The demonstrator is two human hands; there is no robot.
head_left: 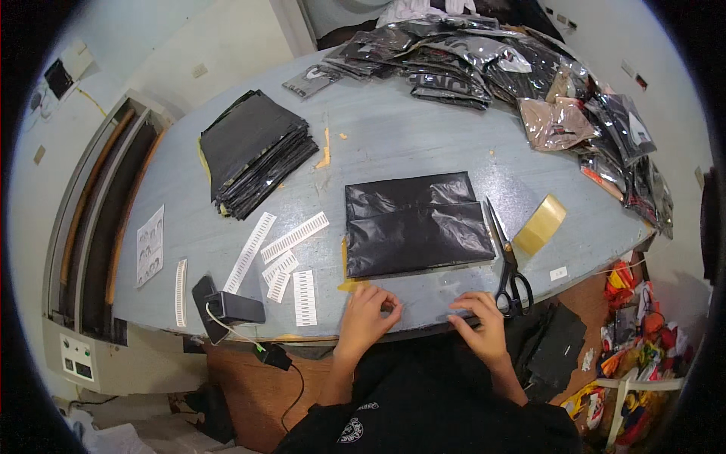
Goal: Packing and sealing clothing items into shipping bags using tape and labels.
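At the near edge of the broad blue-grey table [408, 140]: your left hand [368, 314] and right hand [482, 325] are facing each other, apart.
Left grip: your fingers are curling toward the thumb; whether they are pinching anything, I cannot tell.
Right grip: your thumb and forefinger are pointing inward, slightly parted, unclosed.
Packet: the flat, glossy black plastic packet [420, 231] is lying just beyond your hands.
Scissors: the black-handled metal scissors [507, 263] are lying right of it, handles just beside your right hand.
Tape: the golden-yellow tape roll [539, 225] is resting farther right.
Stack: thin black plastic sheets [257, 147] are piling up at far left.
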